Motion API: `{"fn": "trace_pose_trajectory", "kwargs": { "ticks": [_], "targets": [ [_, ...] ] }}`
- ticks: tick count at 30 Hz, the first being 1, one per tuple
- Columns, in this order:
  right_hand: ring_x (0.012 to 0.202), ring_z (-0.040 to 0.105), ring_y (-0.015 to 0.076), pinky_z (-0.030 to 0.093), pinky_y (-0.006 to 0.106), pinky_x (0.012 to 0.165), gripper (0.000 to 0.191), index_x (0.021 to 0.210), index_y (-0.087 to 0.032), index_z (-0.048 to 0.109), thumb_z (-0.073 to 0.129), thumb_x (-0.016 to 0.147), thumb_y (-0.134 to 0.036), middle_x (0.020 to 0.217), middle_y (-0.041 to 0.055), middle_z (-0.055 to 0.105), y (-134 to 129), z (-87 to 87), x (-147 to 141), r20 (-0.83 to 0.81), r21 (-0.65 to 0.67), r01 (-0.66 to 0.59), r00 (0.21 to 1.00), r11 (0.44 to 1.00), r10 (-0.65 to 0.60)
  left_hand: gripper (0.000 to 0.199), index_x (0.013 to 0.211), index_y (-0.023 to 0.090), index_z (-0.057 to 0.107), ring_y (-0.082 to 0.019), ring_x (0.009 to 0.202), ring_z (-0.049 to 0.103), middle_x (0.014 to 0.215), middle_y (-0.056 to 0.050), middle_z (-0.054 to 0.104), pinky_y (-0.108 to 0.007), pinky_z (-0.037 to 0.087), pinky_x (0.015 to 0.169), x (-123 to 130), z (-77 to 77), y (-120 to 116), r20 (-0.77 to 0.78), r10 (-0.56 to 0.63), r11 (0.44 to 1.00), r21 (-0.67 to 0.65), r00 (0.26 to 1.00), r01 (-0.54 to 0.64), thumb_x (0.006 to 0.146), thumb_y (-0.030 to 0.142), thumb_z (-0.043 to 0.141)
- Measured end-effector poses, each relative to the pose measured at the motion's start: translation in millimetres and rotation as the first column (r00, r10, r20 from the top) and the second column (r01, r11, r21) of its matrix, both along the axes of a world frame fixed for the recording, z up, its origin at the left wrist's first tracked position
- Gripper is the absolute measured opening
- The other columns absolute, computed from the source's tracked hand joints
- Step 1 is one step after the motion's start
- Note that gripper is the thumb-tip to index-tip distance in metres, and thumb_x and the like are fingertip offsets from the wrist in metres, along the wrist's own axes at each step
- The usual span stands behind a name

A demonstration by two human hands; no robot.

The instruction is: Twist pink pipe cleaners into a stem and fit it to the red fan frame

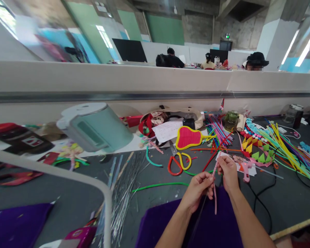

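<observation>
Between my two hands is a pink fuzzy stem, whose lower end hangs free below my fingers. My left hand pinches it partway along. Higher up and to the right, my right hand has its fingers closed on the upper part, which looks twisted. A thin dark strand runs down from near my left hand. Both hands are above a purple cloth. Just beyond them lie a red stem and scissors with one red and one yellow handle. A pink glue gun rests right of my right hand.
A green stem and a bundle of thin wires lie left. A pale metal bar crosses the left foreground. Colourful stems fill the right, with a black cable nearer. Several people are beyond the partition.
</observation>
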State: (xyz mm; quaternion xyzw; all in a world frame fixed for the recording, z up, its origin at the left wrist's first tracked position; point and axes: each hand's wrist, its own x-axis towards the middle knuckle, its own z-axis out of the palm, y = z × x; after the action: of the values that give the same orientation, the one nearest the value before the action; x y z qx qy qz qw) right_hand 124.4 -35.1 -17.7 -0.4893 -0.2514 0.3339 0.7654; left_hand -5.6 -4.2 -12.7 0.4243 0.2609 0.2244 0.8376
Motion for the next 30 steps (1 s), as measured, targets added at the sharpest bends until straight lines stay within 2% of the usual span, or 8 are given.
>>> {"fn": "trace_pose_trajectory", "kwargs": {
  "ticks": [6,10,13,15,18,24,27,30],
  "targets": [
    [0.048,0.051,0.0085,0.039,0.018,0.042,0.028,0.085,-0.018,0.063,0.067,0.075,-0.044,0.066,-0.0013,0.063,-1.7,-0.4,-11.4,0.078,-0.067,-0.165,0.982,0.984,0.170,0.024,0.073,0.013,0.058,-0.007,0.039,0.054,0.055,0.004,0.059,-0.018,0.048,0.041,-8.5,-1.9,15.7,0.093,0.224,0.969,-0.129,0.970,-0.211,0.067,0.027,0.076],
    [0.047,0.055,0.0094,0.042,0.018,0.042,0.027,0.089,-0.018,0.062,0.064,0.078,-0.043,0.064,-0.0009,0.064,-5.0,-0.9,-17.9,0.090,-0.117,-0.403,0.906,0.908,0.414,0.016,0.078,0.012,0.059,-0.008,0.046,0.060,0.060,0.002,0.064,-0.017,0.053,0.047,-16.9,-2.9,28.3,0.105,0.375,0.904,-0.262,0.921,-0.338,0.072,0.020,0.072],
    [0.054,0.059,0.0120,0.045,0.020,0.043,0.030,0.095,-0.019,0.063,0.069,0.074,-0.041,0.073,0.0014,0.066,-6.2,-1.7,-20.6,0.060,-0.116,-0.488,0.866,0.865,0.496,0.013,0.080,0.012,0.059,-0.008,0.048,0.061,0.060,0.001,0.065,-0.017,0.053,0.047,-18.4,-3.9,30.9,0.102,0.411,0.882,-0.294,0.906,-0.368,0.074,0.017,0.069],
    [0.058,0.060,0.0129,0.046,0.021,0.045,0.030,0.095,-0.020,0.065,0.071,0.072,-0.038,0.079,0.0025,0.067,-6.4,-2.5,-22.4,0.094,-0.096,-0.451,0.884,0.887,0.459,0.014,0.081,0.012,0.059,-0.008,0.047,0.061,0.061,0.001,0.064,-0.017,0.053,0.047,-16.6,-4.7,29.3,0.119,0.386,0.897,-0.281,0.915,-0.342,0.073,0.017,0.070],
    [0.063,0.060,0.0143,0.048,0.023,0.051,0.021,0.091,-0.021,0.070,0.069,0.075,-0.035,0.081,0.0033,0.067,-7.6,-2.6,-25.3,0.272,-0.095,-0.333,0.898,0.938,0.346,0.018,0.079,0.012,0.058,-0.007,0.045,0.059,0.061,0.001,0.063,-0.017,0.053,0.047,-13.1,-6.1,25.4,0.158,0.326,0.924,-0.261,0.932,-0.279,0.071,0.020,0.073],
    [0.075,0.061,0.0198,0.048,0.030,0.067,0.018,0.095,-0.027,0.072,0.061,0.082,-0.025,0.082,0.0053,0.066,-13.0,4.5,-29.8,0.643,0.005,-0.277,0.736,0.961,0.209,0.017,0.076,0.013,0.057,-0.007,0.044,0.056,0.057,0.002,0.060,-0.017,0.052,0.046,-13.5,-7.4,24.1,0.214,0.304,0.934,-0.259,0.928,-0.246,0.071,0.020,0.072],
    [0.076,0.061,0.0201,0.048,0.032,0.071,0.015,0.091,-0.026,0.071,0.060,0.082,-0.023,0.081,0.0054,0.066,-15.2,7.1,-32.9,0.681,0.027,-0.214,0.719,0.976,0.139,0.016,0.075,0.012,0.058,-0.008,0.043,0.056,0.056,0.001,0.060,-0.019,0.052,0.046,-14.8,-6.0,24.3,0.243,0.269,0.947,-0.244,0.932,-0.210,0.071,0.019,0.071],
    [0.076,0.060,0.0198,0.048,0.032,0.071,0.011,0.083,-0.023,0.069,0.059,0.083,-0.027,0.080,0.0051,0.065,-16.6,5.5,-36.1,0.624,0.008,-0.132,0.775,0.991,0.098,0.018,0.080,0.011,0.060,-0.008,0.044,0.057,0.059,0.001,0.061,-0.020,0.052,0.047,-15.5,-4.3,23.8,0.268,0.232,0.957,-0.237,0.935,-0.169,0.072,0.021,0.071]
  ]
}}
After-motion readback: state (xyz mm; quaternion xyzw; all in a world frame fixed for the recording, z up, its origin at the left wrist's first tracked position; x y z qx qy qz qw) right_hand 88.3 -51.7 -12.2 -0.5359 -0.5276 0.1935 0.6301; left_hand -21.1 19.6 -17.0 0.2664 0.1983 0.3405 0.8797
